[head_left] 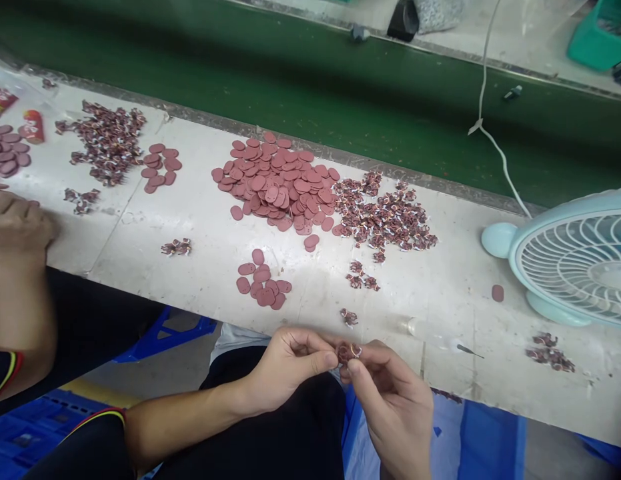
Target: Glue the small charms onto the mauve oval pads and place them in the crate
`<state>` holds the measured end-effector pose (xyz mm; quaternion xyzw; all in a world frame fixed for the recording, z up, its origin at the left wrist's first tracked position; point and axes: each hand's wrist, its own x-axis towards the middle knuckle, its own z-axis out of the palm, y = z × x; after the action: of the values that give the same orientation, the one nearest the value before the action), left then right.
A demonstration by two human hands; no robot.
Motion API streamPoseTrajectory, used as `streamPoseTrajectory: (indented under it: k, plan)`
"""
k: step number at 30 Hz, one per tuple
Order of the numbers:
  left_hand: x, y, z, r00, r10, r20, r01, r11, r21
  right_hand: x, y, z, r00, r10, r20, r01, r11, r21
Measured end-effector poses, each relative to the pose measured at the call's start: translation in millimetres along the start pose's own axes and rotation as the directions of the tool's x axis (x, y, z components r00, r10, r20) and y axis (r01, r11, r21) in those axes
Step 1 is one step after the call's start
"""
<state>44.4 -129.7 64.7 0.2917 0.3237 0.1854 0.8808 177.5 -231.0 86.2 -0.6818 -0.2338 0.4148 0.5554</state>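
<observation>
Left hand [285, 368] and right hand [397, 403] pinch what seems a small brown figurine [348, 352], partly hidden, at the near edge of the worktop [440, 287]. It should handle as light, stiff and fragile-limbed, best held by its body. Marking on the red packet [33, 127] is unreadable.

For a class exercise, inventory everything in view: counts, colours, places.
Worktable: one, white, centre
Oval discs: many, reddish, worktable
Figures: many, brown and white, worktable
Tubes: two, red and yellow, left
Fan: one, pale blue, right
Cable: one, white, above fan
Bottle: one, clear, worktable's front
Strip: one, green, beyond worktable
Bin: one, teal, top right
Bag: one, greyish, top
Object: one, black, top
Plasticware: several, blue, below worktable
Co-worker's arm: one, dark sleeve, left
Held piece: one, brown, bottom centre
Left hand: one, bare, fingers on held piece
Right hand: one, bare, likewise
</observation>
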Motion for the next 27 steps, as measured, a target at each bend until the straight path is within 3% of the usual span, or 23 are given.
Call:
streamPoseTrajectory:
  k: [7,11,13,14,16,17,20,22,23,25,27]
  plan:
    - [4,2,1.4,0.999,0.044,-0.013,-0.043,0.998,0.046,5,0,5,0.999,0.04,-0.014,-0.039,0.997,0.067]
    - [3,8,-7.7,0.994,0.1,-0.037,-0.089,0.97,0.226,-2,15,0,0.994,0.06,-0.096,-0.049,0.992,0.118]
    - [2,18,-22.2,0.982,0.191,-0.002,-0.169,0.87,0.464,-13,26,-13,0.98,0.047,-0.192,-0.014,0.986,0.167]
    - [2,25,-31.8,0.964,0.264,0.029,-0.227,0.759,0.61,-20,31,-23,0.966,0.024,-0.259,0.025,0.982,0.186]
    - [5,42,-52.4,0.896,0.426,0.123,-0.319,0.426,0.847,-36,40,-48,0.908,-0.032,-0.417,0.121,0.974,0.189]
    - [9,51,-61.9,0.869,0.469,0.157,-0.312,0.274,0.91,-45,45,-62,0.865,-0.051,-0.499,0.157,0.972,0.173]
    - [22,71,-81.0,0.874,0.447,0.188,-0.206,-0.007,0.978,-68,64,-102,0.686,-0.057,-0.725,0.15,0.987,0.064]
    - [30,78,-85.2,0.888,0.417,0.192,-0.176,-0.077,0.981,-80,85,-126,0.568,-0.063,-0.821,0.064,0.997,-0.033]
    - [33,80,-85.6,0.89,0.413,0.194,-0.179,-0.075,0.981,-86,98,-136,0.53,-0.066,-0.846,0.012,0.997,-0.07]
    - [39,83,-84.6,0.883,0.424,0.201,-0.213,-0.019,0.977,-94,129,-151,0.508,-0.044,-0.861,-0.107,0.988,-0.114]
    - [45,86,-82.0,0.886,0.417,0.202,-0.242,0.046,0.969,-100,164,-159,0.558,0.019,-0.829,-0.247,0.958,-0.145]
